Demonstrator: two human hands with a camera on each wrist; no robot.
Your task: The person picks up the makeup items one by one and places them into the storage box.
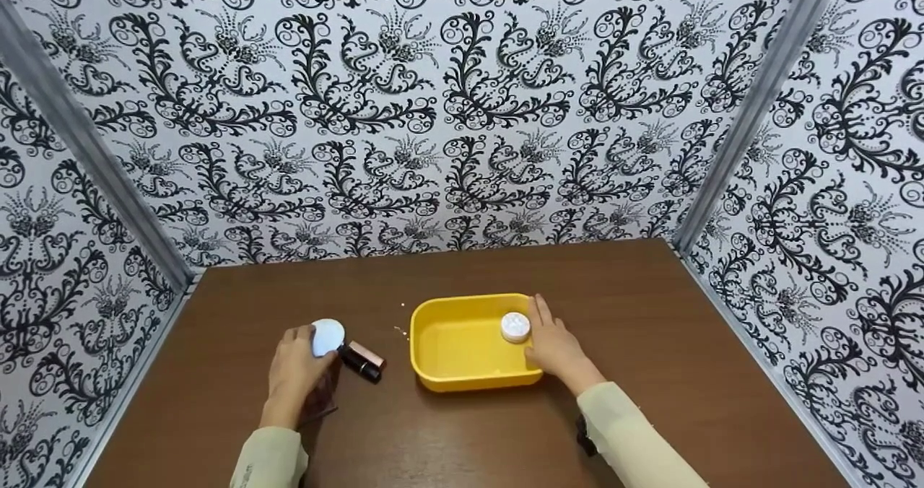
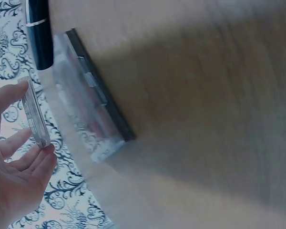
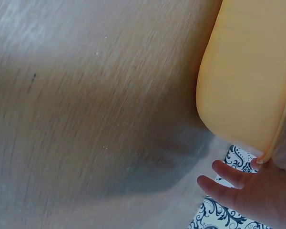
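My left hand [image 1: 294, 372] pinches a round, flat, clear-edged compact [image 1: 328, 337] between thumb and fingertips. In the left wrist view the compact [image 2: 35, 117] appears edge-on. Just right of that hand lie a black lipstick-like tube [image 1: 359, 364] and a rose-gold cap [image 1: 367, 355]. Below the left hand is a clear rectangular case with a dark edge [image 2: 97, 90], mostly covered in the head view. My right hand [image 1: 556, 343] rests on the right rim of a yellow basin [image 1: 476, 384], its fingers fairly straight. A round white-topped jar [image 1: 515, 326] stands inside the basin, near that hand.
The brown wooden table [image 1: 433, 437] carries all of this. Small white specks [image 1: 402, 331] lie left of the basin. Patterned panels [image 1: 390, 112] with grey corner strips enclose the table at the back and sides.
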